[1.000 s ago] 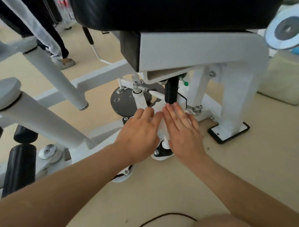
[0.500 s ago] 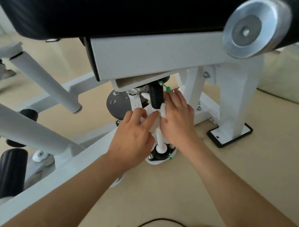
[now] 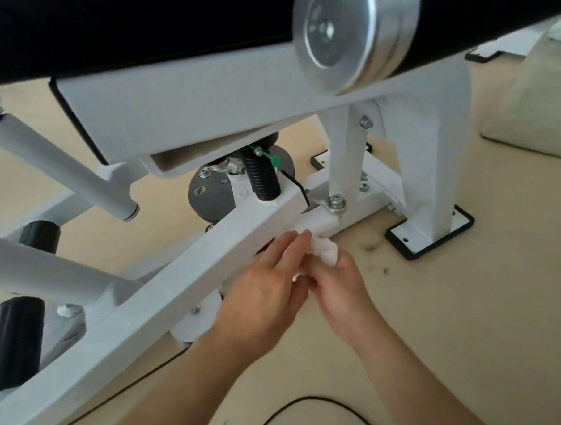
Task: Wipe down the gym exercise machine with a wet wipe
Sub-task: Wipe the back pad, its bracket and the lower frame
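Note:
The white gym machine frame (image 3: 187, 266) runs diagonally under a black padded seat (image 3: 126, 22). A crumpled white wet wipe (image 3: 325, 251) sits bunched between my two hands, just below the low end of the frame beam. My right hand (image 3: 340, 289) pinches the wipe with curled fingers. My left hand (image 3: 266, 292) lies beside it with fingers extended, fingertips touching the wipe and the beam's lower edge. Both hands are close together, just above the floor.
A silver round end cap (image 3: 351, 38) hangs overhead. A black ribbed hose (image 3: 263, 179) and dark disc (image 3: 209, 196) sit under the seat. The black-edged foot plate (image 3: 429, 231) is bolted at right. A black cable (image 3: 315, 406) loops on the beige floor; a cushion (image 3: 534, 111) lies far right.
Both hands have come down and back from the post under the seat to the lower side of the frame beam. The wipe is now bunched in my right hand. The view moved closer.

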Motion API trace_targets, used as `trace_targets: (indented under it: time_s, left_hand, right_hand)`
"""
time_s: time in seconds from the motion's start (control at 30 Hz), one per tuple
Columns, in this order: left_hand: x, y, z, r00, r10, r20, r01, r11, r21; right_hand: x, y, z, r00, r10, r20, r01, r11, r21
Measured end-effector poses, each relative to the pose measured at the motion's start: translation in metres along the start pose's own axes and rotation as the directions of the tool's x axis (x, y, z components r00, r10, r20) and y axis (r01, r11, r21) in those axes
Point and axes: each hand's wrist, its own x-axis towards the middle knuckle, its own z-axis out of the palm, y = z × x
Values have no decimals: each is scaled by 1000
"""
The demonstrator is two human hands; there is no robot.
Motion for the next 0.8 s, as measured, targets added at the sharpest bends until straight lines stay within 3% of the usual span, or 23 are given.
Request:
trace_targets:
  time_s: [0.13, 0.2, 0.27, 0.33, 0.4, 0.5, 0.57, 0.67, 0.73, 0.8]
  left_hand:
    - [8, -5, 7, 972, -181, -151, 164, 979, -118]
    - [10, -8, 11, 961, -213, -178, 206, 977, -55]
    - [13, -8, 16, 962, -189, -195, 197, 980, 23]
    - [18, -6, 20, 983, -83, -162, 109, 981, 158]
    - [26, -6, 24, 998, 37, -44, -20, 939, 343]
    - [41, -7, 27, 996, 51, 76, -85, 825, 559]
    - [48, -7, 32, 992, 45, 115, -110, 740, 664]
    - [57, 0, 42, 977, 96, 192, -209, 631, 747]
    - [62, 2, 52, 971, 92, 221, -231, 600, 766]
    - [70, 9, 53, 985, 30, 170, -146, 672, 726]
  right_hand:
    - [5, -12, -13, 982, 111, 155, -140, 972, 191]
    - [10, -7, -26, 981, 165, 102, -173, 982, 75]
    - [16, -1, -40, 988, 144, -54, -148, 986, -81]
    - [21, -1, -49, 978, 23, -208, -62, 981, -186]
    - [28, -3, -50, 945, -158, -286, 74, 956, -283]
    - [41, -3, -43, 834, -414, -365, 252, 873, -417]
    - [49, 2, -36, 770, -465, -437, 304, 869, -390]
    - [55, 14, -28, 742, -448, -499, 340, 892, -297]
    - [54, 23, -30, 687, -520, -507, 343, 848, -405]
    - [52, 27, -34, 611, -640, -466, 372, 752, -544]
